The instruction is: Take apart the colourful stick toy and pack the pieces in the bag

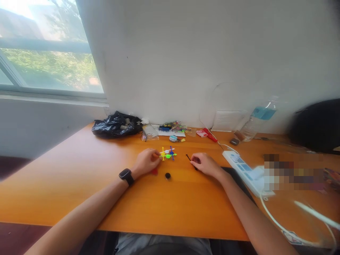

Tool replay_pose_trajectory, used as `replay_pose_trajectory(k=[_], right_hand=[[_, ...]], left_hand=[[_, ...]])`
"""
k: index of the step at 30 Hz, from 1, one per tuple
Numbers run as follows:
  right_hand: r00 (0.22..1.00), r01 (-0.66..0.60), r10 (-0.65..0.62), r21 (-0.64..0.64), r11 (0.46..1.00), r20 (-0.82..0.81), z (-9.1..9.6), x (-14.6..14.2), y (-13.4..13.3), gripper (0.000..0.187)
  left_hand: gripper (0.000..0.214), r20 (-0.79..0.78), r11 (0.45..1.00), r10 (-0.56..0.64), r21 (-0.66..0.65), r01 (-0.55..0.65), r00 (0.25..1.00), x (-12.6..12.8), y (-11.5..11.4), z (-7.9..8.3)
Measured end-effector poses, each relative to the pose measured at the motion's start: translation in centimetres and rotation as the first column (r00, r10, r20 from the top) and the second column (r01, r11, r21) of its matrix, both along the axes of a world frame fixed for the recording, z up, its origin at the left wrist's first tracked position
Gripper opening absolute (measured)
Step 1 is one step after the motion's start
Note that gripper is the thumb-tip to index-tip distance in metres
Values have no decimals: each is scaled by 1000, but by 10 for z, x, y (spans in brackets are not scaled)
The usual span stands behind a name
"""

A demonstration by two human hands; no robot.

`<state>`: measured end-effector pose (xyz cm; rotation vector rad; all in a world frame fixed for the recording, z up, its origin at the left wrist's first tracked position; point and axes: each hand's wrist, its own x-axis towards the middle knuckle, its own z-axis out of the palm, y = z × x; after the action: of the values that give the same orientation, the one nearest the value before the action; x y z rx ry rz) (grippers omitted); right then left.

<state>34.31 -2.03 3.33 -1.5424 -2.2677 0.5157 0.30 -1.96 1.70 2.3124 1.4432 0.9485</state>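
My left hand, with a black watch on its wrist, rests on the orange desk with its fingers pinched on the edge of a small colourful plastic toy made of yellow, green, blue and white pieces. My right hand lies curled on the desk, fingers closed on a thin black stick that pokes out to its left. A small black round piece lies between the hands, and something small and red peeks out under my left hand.
Against the wall lie a black plastic bag, a heap of small colourful parts, a red tool and a water bottle. A white power strip with cables and a dark bag sit to the right.
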Motion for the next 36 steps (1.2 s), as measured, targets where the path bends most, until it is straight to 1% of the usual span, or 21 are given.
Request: replay_pose_trajectory(k=[9, 14, 17, 19, 20, 22, 24, 26, 29, 32, 34, 36], right_hand=[[1000, 9, -9, 7, 1000, 5, 3, -2, -3, 18], [1000, 12, -13, 27, 1000, 6, 4, -3, -5, 17], [1000, 24, -24, 64, 998, 11, 6, -5, -6, 15], [999, 32, -34, 107, 994, 10, 8, -7, -6, 14], [999, 36, -37, 128, 991, 7, 9, -8, -7, 14], [999, 42, -42, 157, 987, 0, 10, -9, -8, 13], [999, 44, -43, 172, 984, -12, 10, -11, -8, 12], [999, 47, -41, 179, 983, -35, 9, -12, -9, 11], [996, 49, -35, 184, 982, -77, 6, -12, -9, 10], [995, 47, -30, 197, 979, -90, 4, -14, -9, 10], [996, 54, -36, 213, 975, -87, 4, -15, -9, 9], [995, 66, -48, 235, 970, -85, 4, -16, -9, 6]], left_hand=[[19, 7, 999, -34, 38, 33, 999, -1, 2, -3], [20, 11, 998, -54, 35, 53, 998, -2, 4, -5], [20, 22, 999, -4, 41, 3, 1000, -3, 3, -2], [20, 47, 997, 43, 62, -46, 998, -3, -1, 4], [19, 63, 996, 45, 75, -49, 997, -3, -4, 7], [18, 85, 994, -22, 105, 13, 996, -3, -11, 15], [19, 81, 983, -143, 131, 132, 986, -1, -19, 22], [19, 46, 953, -277, 142, 268, 960, 3, -25, 27], [21, -44, 887, -444, 122, 446, 895, 8, -30, 30], [23, -133, 847, -514, 77, 526, 847, 13, -33, 29], [21, -174, 834, -532, 59, 548, 829, 15, -34, 27], [15, -194, 827, -538, 63, 558, 820, 17, -35, 24]])
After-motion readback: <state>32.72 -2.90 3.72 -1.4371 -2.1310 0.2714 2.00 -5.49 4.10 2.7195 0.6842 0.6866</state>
